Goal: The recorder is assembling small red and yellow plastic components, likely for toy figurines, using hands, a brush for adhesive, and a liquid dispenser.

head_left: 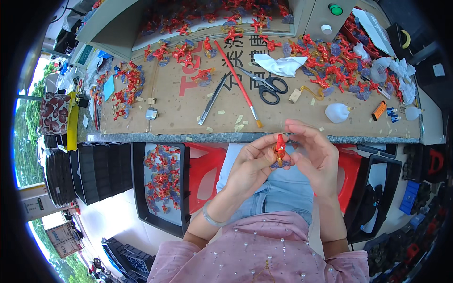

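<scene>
- Cardboard [170, 115] covers the bench [368, 140] before us.
- Our left hand [255, 164] pinches the figurine [280, 145] between thumb and fingers; our right hand [315, 158] curves beside it, fingers parted, contact unclear.
- We see its red body upright, with yellow parts and a translucent purple base.

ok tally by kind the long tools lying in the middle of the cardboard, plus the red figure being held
Scissors: 1
Red-handled brush: 1
Tweezers: 1
Held red figure: 1
Total: 4
</scene>
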Motion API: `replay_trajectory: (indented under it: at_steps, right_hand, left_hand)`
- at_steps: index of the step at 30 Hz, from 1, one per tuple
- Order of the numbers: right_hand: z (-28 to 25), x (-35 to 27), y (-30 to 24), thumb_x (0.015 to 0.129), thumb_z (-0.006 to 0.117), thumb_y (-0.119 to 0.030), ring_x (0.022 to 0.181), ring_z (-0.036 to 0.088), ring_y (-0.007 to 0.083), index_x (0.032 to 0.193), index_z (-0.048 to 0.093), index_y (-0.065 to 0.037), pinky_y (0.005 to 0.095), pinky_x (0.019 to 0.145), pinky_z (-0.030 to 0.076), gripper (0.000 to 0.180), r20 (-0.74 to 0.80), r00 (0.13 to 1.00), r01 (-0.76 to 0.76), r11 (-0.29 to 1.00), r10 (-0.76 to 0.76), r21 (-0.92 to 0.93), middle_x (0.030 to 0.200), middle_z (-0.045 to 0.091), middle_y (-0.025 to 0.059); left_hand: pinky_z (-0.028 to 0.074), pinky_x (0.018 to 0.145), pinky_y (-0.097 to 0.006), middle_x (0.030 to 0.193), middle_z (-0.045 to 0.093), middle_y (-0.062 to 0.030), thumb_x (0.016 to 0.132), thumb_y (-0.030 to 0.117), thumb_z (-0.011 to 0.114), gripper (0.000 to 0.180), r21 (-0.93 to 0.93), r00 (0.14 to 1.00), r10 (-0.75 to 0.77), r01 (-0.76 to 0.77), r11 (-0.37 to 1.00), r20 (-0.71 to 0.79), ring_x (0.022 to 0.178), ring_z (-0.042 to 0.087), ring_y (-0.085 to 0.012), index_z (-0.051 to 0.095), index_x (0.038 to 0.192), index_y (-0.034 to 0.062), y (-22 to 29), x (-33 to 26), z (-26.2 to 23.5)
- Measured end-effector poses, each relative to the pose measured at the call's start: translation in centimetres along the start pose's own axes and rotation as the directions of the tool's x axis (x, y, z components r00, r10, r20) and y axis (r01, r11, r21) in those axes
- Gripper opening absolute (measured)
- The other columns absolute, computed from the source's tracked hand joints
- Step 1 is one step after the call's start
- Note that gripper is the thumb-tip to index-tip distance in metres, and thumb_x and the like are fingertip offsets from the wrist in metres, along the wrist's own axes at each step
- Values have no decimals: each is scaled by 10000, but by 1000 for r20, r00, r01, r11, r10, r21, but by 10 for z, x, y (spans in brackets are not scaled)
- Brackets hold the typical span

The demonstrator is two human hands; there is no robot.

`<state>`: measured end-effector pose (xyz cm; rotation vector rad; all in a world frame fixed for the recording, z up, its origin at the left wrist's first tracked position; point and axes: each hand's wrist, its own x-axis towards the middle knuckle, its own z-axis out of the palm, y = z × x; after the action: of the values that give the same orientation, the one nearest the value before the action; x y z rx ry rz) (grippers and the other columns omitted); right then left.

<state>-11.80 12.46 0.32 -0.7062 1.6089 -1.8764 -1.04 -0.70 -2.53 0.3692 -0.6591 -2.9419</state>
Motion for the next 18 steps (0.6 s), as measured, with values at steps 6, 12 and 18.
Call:
replay_trajectory:
  at_steps: [6,12,18]
  right_hand:
    - [11,-8,13,774,564,-38,1221,515,233,1310,433,88,338,1023,406,566,73,970,-240,853,234,463,1319,517,192]
    - [16,-8,14,777,549,-80,1228,512,241,1306,433,95,343,1047,385,570,81,975,-221,846,208,486,1308,522,215]
    - [10,-10,14,799,496,-155,1213,521,327,1258,447,122,417,1067,376,539,-21,992,-97,856,125,507,1288,520,269]
  left_hand:
    - [525,815,-328,1049,647,-115,929,76,576,337,259,986,156,-137,956,-57,928,643,-181,529,1245,-30,-3,-1,5]
    - [511,805,-276,1020,649,-93,917,8,575,279,563,950,303,-211,799,-75,901,643,-173,569,1191,-42,-7,-5,14]
    - [501,706,-242,913,647,-95,827,-78,624,232,949,870,488,-209,238,69,761,632,-142,648,1053,-33,2,-14,43]
